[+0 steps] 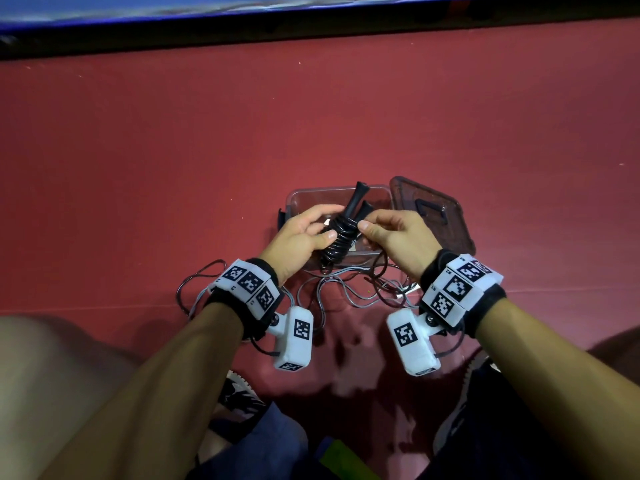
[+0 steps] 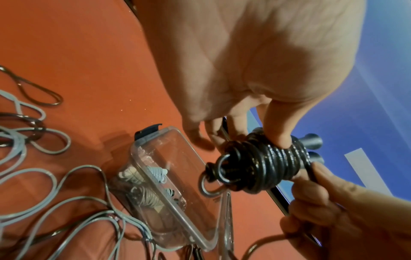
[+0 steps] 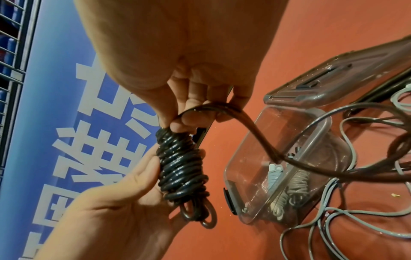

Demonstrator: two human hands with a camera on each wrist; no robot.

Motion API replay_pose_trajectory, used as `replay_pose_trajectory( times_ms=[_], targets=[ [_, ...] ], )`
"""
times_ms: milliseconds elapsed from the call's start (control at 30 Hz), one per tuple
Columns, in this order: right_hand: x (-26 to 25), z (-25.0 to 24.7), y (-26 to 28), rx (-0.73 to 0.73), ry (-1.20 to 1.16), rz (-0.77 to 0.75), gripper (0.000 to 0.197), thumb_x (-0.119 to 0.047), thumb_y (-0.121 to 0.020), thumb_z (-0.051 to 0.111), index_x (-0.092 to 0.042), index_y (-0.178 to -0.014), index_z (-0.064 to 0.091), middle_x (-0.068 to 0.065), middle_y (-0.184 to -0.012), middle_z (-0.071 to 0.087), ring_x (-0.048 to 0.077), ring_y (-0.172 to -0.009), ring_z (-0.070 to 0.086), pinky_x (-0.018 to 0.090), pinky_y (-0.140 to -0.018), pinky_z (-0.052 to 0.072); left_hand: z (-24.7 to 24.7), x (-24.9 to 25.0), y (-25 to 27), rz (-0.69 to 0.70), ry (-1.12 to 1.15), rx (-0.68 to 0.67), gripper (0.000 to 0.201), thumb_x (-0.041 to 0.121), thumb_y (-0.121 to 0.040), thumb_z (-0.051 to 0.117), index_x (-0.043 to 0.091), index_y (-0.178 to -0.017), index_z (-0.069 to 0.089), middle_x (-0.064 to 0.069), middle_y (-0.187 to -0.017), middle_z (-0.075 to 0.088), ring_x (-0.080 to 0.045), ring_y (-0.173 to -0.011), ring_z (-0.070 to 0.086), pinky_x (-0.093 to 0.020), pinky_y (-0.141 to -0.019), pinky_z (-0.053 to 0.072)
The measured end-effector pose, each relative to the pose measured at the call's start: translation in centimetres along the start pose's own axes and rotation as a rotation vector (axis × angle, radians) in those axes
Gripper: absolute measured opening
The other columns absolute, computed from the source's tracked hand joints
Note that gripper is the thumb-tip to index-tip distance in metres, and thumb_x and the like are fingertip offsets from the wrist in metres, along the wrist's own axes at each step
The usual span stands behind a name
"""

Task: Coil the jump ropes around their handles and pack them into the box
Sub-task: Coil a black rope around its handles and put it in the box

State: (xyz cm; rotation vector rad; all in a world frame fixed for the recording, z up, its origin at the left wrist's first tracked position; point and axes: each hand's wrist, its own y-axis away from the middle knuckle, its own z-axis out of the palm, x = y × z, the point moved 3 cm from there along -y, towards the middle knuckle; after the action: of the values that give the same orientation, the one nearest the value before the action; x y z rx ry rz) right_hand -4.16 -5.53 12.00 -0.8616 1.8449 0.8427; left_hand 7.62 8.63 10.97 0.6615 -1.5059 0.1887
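Note:
A black jump rope (image 1: 341, 235) (image 2: 264, 165) (image 3: 180, 167) is wound in tight coils round its two black handles (image 1: 356, 199), held above the clear plastic box (image 1: 294, 199) (image 2: 155, 176) (image 3: 289, 158). My left hand (image 1: 304, 233) (image 2: 278, 137) grips the coil, thumb on top. My right hand (image 1: 388, 233) (image 3: 191, 119) pinches the free black strand (image 3: 255, 133) at the upper end of the coil. Inside the box lie coiled grey and white ropes (image 2: 144, 186) (image 3: 286, 183).
Loose grey and dark ropes (image 1: 346, 289) (image 2: 33, 176) (image 3: 355, 202) lie tangled on the red floor near the box. The smoky lid (image 1: 429, 213) (image 3: 333, 79) lies to the box's right. A blue banner (image 1: 242, 8) edges the far side. My knees and shoes are below.

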Motion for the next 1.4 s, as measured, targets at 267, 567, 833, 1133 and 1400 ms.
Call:
replay_pose_trajectory(
  times_ms=[267,567,833,1133,1400],
  targets=[
    [0.7,0.5,-0.4,0.08,-0.076,0.029,0.022,-0.018,-0.095,0.066,-0.016,-0.074,0.059,0.008,-0.07,0.068,0.013,-0.063,0.057,0.029,-0.069,0.046,0.9,0.6,0.0,0.036,-0.077,-0.047,0.051,0.024,-0.087,0.075,0.043,-0.131,0.058,-0.002,-0.133,0.066,-0.013,-0.126,0.06,-0.033,-0.113,0.043],
    [1.5,1.0,-0.5,0.072,0.082,-0.006,0.032,-0.047,-0.087,0.067,-0.018,-0.074,0.063,0.005,-0.072,0.07,0.017,-0.065,0.061,0.037,-0.071,0.051,0.7,-1.0,-0.6,0.053,-0.358,0.047,0.06,0.062,-0.063,0.079,0.066,-0.12,0.059,-0.004,-0.107,0.058,-0.02,-0.109,0.066,-0.046,-0.106,0.049],
    [0.2,1.0,-0.5,-0.08,-0.013,-0.106,0.007,-0.004,-0.096,0.06,-0.007,-0.093,0.065,0.007,-0.081,0.061,0.013,-0.076,0.055,0.026,-0.078,0.046,-0.5,-0.9,-0.8,-0.046,-0.09,0.116,0.039,0.0,-0.09,0.072,0.0,-0.125,0.055,-0.017,-0.111,0.071,-0.015,-0.089,0.07,-0.029,-0.081,0.057],
    [0.5,0.7,-0.7,-0.033,0.041,-0.164,0.017,-0.016,-0.095,0.064,-0.02,-0.079,0.064,-0.002,-0.073,0.064,0.011,-0.07,0.055,0.034,-0.076,0.048,0.3,-0.7,-0.6,-0.028,-0.096,0.098,0.073,0.03,-0.06,0.095,0.015,-0.123,0.061,-0.016,-0.12,0.069,-0.022,-0.102,0.074,-0.038,-0.092,0.059],
    [1.4,0.1,-1.3,0.046,0.083,-0.075,0.026,-0.055,-0.083,0.065,-0.03,-0.085,0.07,-0.007,-0.071,0.066,0.008,-0.066,0.057,0.038,-0.073,0.051,0.4,0.4,0.0,0.01,-0.03,0.053,0.035,0.009,-0.084,0.078,0.018,-0.117,0.074,-0.003,-0.109,0.077,-0.019,-0.106,0.072,-0.034,-0.102,0.052]
  ],
)
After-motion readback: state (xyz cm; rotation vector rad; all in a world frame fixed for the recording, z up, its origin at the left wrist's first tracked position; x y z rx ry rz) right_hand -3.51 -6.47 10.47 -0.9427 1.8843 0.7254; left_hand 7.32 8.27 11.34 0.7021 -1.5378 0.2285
